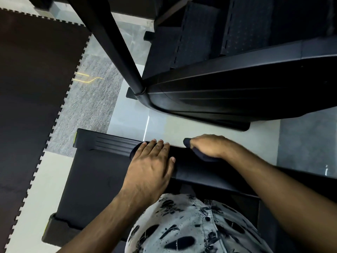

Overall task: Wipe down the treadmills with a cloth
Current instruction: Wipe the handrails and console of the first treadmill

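We take the near treadmill's black plastic end cover [113,143] as our landmark. Our left hand [152,164] lies flat on top of this cover, with the fingers straight and relaxed, grasping nothing; it seems to steady us. Just to the right of it, along the far edge of the same cover, our right hand [207,147] is curled around a dark, bunched cloth [202,157], which peeks out on both sides of the fist and touches the cover's surface.

We judge that the wiping of this cover is the step in hand. The ribbed part, to the left of the left hand, looks not yet reached, though we cannot tell this for sure. The next move probably calls for sliding the cloth along the edge with steady pressure, and lifting the left hand out of the way.

Beyond the cover, across a strip of pale glossy floor [182,130], stands a second black treadmill [237,92].
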